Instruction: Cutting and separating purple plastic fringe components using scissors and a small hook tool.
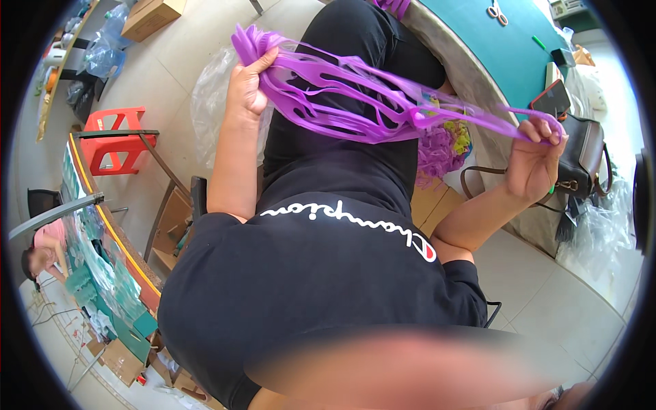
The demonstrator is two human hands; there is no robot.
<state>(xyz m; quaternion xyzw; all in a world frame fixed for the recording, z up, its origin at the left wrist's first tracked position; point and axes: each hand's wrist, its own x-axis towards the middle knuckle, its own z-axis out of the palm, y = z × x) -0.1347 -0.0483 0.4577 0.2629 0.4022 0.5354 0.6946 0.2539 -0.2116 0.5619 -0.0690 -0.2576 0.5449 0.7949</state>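
Observation:
A bundle of purple rubbery strips (342,96) is stretched across above my lap, its strands spread apart in the middle. My left hand (251,89) is closed around the bunched, thicker end. Off to the right, my right hand (538,160) is closed with its fingers hooked and pinched on the thin, drawn-out far end of the strips. Below the strips, beside my right leg, lies a heap of purple and yellow-green pieces (444,147). The strips partly cover that heap.
A green-topped table (471,41) curves along the upper right, bearing scissors (497,12) and a phone (551,99). A dark handbag (581,150) is near my right hand. At left are a red stool (119,140), clear plastic sheeting (215,102), and another person (51,249) at a cluttered table.

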